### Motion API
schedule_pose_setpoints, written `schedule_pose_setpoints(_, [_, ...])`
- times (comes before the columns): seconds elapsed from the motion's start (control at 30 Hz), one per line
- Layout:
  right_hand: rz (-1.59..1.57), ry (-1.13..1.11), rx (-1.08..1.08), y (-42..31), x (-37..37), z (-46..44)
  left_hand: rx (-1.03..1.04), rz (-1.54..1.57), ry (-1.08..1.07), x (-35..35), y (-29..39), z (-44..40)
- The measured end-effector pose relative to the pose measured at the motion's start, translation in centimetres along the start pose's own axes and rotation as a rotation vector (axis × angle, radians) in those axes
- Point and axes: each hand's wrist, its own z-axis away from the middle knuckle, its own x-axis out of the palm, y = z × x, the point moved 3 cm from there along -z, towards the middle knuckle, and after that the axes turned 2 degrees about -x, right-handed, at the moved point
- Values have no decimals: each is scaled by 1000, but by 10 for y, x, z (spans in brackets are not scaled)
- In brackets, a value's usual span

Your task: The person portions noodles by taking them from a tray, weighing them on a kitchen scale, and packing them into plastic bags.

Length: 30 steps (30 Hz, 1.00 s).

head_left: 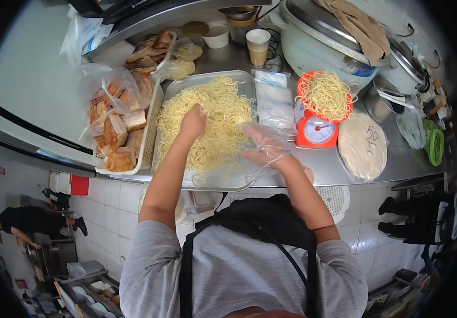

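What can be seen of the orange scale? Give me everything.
The scale has a boxy orange body, apparently plastic or painted metal, and a round white dial in front, its figures too small to read. Its orange pan is heaped with pale noodles, strands overhanging the rim. It stands upright on the metal counter, between white packs and a round wrapped bundle. The right hand is nearby, not holding it.

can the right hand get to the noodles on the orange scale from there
Probably yes: the right hand is near the orange scale, the noodles sit uncovered on top, and only a low plastic packet seems to lie partly between. The clear plastic around the hand might hamper its grip.
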Motion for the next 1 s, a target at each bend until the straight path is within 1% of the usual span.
schedule_pose_setpoints(0.1, [24,45,-32,-8,-1,-14,252,276,313,-47,4,-7])
schedule_pose_setpoints(0.17, [5,80,-69,0,8,-29,374,310,402,-88,25,-9])
schedule_pose_setpoints(0.23, [65,7,-25,-15,0,-47,362,122,436,-139,64,8])
schedule_pose_setpoints(0.27, [95,-28,-4,-23,-3,-57,401,127,455,-158,77,10])
schedule_pose_setpoints(0.3, [90,36,-2,-27,-6,-70,440,131,474,-173,86,8])
schedule_pose_setpoints(0.37, [81,167,2,-37,-12,-96,606,228,513,-199,96,-5])
schedule_pose_setpoints(0.43, [-4,368,-130,-76,-35,-116,667,392,497,-221,113,-7])
schedule_pose_setpoints(0.47, [-84,473,-170,-81,-31,-132,624,559,378,-230,124,-3])
schedule_pose_setpoints(0.5, [-163,579,-209,-82,-24,-149,596,816,243,-236,129,-10])
schedule_pose_setpoints(0.53, [-241,686,-246,-88,-21,-158,602,960,188,-239,141,-5])
schedule_pose_setpoints(0.6, [-269,560,-134,-101,-13,-158,599,1214,63,-243,157,0])
schedule_pose_setpoints(0.63, [-282,498,-80,-106,-10,-154,548,1338,69,-244,162,0])
schedule_pose_setpoints(0.7, [-385,433,-12,-89,19,-147,448,1347,133,-252,158,-18])
schedule_pose_setpoints(0.73, [-436,397,20,-82,30,-142,438,1397,192,-255,157,-26])
schedule_pose_setpoints(0.77, [-217,326,45,-76,36,-135,493,1430,140,-260,157,-31])
schedule_pose_setpoints(0.8, [-1,252,71,-71,40,-127,491,1450,184,-267,158,-36])
schedule_pose_setpoints(0.83, [128,192,39,-57,53,-122,488,1472,229,-274,161,-40])
schedule_pose_setpoints(0.9, [389,67,-25,-25,79,-111,536,1523,232,-286,170,-43])
schedule_pose_setpoints(0.93, [410,30,45,-22,79,-101,541,1539,188,-290,176,-45])
schedule_pose_setpoints(1.0, [453,-35,195,-19,75,-82,582,1520,180,-291,193,-46])
